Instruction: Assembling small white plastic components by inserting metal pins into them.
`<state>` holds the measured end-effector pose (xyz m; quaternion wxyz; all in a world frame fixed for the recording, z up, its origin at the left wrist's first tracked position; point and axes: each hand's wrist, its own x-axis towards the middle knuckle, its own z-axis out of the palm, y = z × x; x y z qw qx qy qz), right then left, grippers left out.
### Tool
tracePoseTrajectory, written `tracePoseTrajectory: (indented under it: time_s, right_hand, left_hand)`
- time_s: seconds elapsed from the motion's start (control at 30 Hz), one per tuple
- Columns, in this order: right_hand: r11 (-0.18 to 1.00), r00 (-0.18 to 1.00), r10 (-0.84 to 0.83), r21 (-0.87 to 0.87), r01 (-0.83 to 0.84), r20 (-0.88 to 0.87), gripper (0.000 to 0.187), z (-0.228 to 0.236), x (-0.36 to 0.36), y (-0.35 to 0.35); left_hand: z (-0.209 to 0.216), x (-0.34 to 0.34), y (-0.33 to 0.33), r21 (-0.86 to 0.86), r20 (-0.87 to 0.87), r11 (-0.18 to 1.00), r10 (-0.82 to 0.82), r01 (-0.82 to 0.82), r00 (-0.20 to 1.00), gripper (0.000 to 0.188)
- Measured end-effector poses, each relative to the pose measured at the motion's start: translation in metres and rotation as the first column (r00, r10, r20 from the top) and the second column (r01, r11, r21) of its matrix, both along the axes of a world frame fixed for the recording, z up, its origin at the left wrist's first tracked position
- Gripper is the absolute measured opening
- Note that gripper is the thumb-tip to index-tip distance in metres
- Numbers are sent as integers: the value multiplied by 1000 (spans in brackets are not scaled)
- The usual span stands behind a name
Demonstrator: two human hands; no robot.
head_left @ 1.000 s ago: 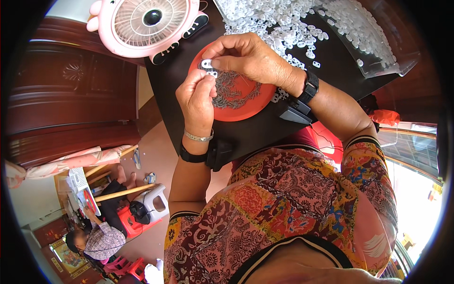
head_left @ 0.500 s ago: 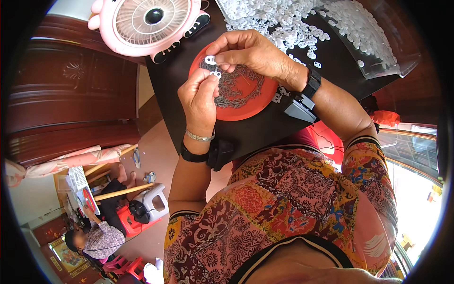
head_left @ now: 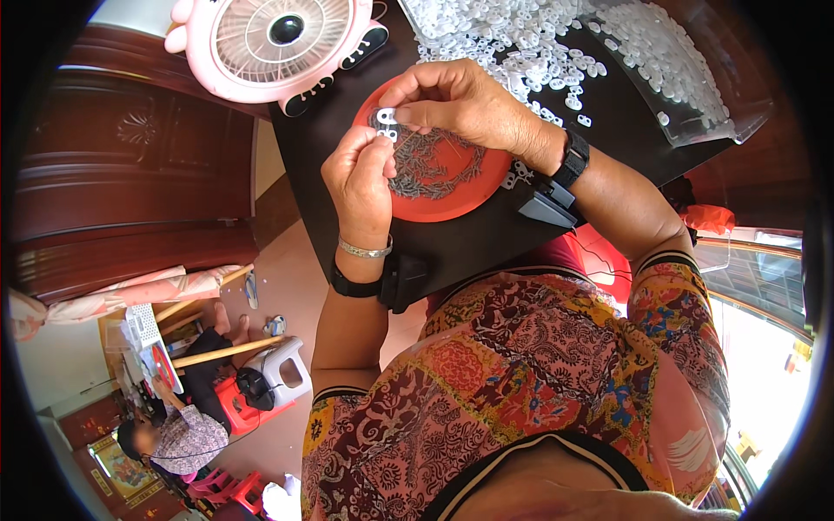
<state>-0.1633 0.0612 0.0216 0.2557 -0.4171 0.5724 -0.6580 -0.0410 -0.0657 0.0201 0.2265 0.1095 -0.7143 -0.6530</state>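
In the head view, the left hand and the right hand meet over the far-left part of a round red dish. The left fingers are narrowed in a pinch on a lower white piece, while the right thumb and forefinger grip an upper white piece just above it. Both small, holed pieces are thus held in the air over the dish; whether they touch or are already joined I cannot tell. Thin grey pins lie scattered in the dish, and whether one sits between the held pieces is too small to make out. Beyond the hands, a large heap of loose white pieces spreads over the black bench, more fill a clear container at the far right, and a few lie by the right wrist. As a judgement, this one pair is midway through handling, and most of the work appears left, given so many loose pieces and pins; no finished lot can be told apart.
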Motion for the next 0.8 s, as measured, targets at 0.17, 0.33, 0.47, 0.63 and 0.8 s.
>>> tracePoseTrajectory:
  time_s: [0.17, 0.33, 0.47, 0.63, 0.8]
  right_hand:
    - [1000, 999, -28, 10, 28, -39, 15, 2, 3, 0]
    - [999, 992, 6, -36, -11, -128, 14, 1, 4, 0]
    - [1000, 984, -2, -18, -1, -176, 14, 1, 5, 0]
    - [1000, 979, -7, -1, 7, -206, 13, 0, 5, -1]
    - [998, 980, -3, -66, -11, -198, 18, -5, 6, -4]
  left_hand:
    - [-1, 0, 0, 14, -7, 1000, 4, -4, 1000, 18]
    - [-2, 0, -1, 27, -8, 1000, -11, 11, 1000, 17]
    - [-4, 0, -2, 44, -16, 999, -13, 13, 1000, 17]
    - [-5, 0, -1, 71, 3, 997, 0, 0, 1000, 16]
    - [-9, 0, -3, 94, -14, 996, 1, 0, 1000, 15]
